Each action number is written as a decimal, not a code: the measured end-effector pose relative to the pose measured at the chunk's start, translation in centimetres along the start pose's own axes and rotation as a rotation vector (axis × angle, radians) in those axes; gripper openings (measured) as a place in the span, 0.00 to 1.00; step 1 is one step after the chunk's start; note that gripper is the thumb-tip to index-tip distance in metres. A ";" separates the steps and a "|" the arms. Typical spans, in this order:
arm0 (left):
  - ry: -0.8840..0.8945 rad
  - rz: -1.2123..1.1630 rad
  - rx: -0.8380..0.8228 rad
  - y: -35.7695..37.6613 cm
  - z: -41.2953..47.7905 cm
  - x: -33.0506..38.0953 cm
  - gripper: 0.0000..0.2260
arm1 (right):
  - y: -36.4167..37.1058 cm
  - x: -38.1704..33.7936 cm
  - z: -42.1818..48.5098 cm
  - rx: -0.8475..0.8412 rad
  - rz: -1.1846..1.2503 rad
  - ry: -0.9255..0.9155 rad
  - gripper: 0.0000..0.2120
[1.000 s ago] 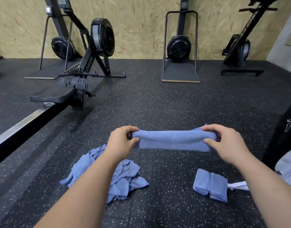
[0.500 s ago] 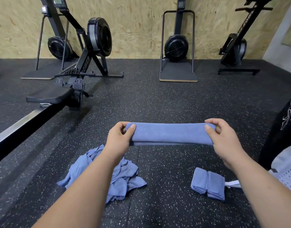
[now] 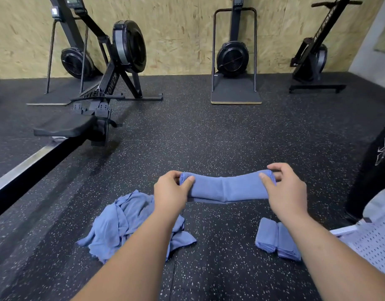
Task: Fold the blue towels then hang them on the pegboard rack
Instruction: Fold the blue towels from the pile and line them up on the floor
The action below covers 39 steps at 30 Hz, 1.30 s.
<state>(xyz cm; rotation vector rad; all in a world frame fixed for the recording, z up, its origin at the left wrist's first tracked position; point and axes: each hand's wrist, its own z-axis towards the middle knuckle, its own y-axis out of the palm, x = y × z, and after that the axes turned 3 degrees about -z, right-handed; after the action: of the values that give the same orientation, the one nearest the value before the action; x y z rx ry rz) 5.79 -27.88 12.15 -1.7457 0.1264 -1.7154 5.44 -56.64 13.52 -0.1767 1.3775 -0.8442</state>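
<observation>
**A folded towel held between both my hands**

Closest to me, under my left forearm, a loose heap of blue towels lies crumpled on the speckled black floor. Under my right forearm sits a small stack of folded towels, just beside a white perforated panel at the right edge. My arm covers part of the heap.

Farther out, my left hand and right hand each pinch one end of a folded blue towel. My thumbs are on top and my fingers are curled around the ends. It hangs above the floor as a narrow band, sagging a little in the middle.

Right of my right hand stands a dark object with white print. Beyond my left hand a rowing machine runs away from me, seat first. Past it, two more machines stand against the chipboard wall.
</observation>
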 end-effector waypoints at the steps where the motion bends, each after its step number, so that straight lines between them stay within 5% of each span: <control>1: 0.002 0.008 -0.005 0.7 -0.4 0.7 0.08 | 0.3 -0.6 -0.2 0.010 0.000 -0.014 0.10; 9: -0.184 -0.343 -0.195 7.8 -4.8 5.4 0.08 | 2.7 -3.3 -2.4 -0.103 0.015 -0.084 0.18; 15: -0.466 -0.774 -0.185 10.5 -4.7 5.5 0.22 | 2.4 -2.0 -3.2 -0.230 0.104 -0.030 0.19; 17: -0.451 -0.738 -0.211 11.4 -4.4 4.8 0.30 | 2.2 -1.2 -3.2 -0.254 0.130 -0.026 0.16; 23: -0.500 -0.738 -0.296 14.1 -4.5 3.1 0.13 | 1.8 2.3 -2.2 -0.081 0.114 0.037 0.08; 26: -0.542 -0.806 -0.360 15.5 -4.5 2.6 0.13 | 1.6 4.8 -1.6 -0.218 0.080 0.151 0.21; 30: -0.624 -0.804 -0.434 17.8 -4.7 0.6 0.15 | 2.3 8.4 -1.4 -0.439 0.328 0.366 0.30; 35: -0.646 -0.581 -0.547 20.0 -5.3 -2.4 0.17 | 4.4 12.4 -2.2 -0.441 0.514 0.546 0.27; 39: -0.415 -0.254 -0.731 21.8 -5.9 -6.1 0.18 | 7.0 17.0 -3.9 -0.395 0.380 0.592 0.25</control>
<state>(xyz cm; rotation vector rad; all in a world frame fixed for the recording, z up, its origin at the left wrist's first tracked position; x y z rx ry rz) 7.91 -43.79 -4.93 -2.7202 0.3985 -1.5285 4.13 -60.73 -4.76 0.0426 2.0494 -0.2997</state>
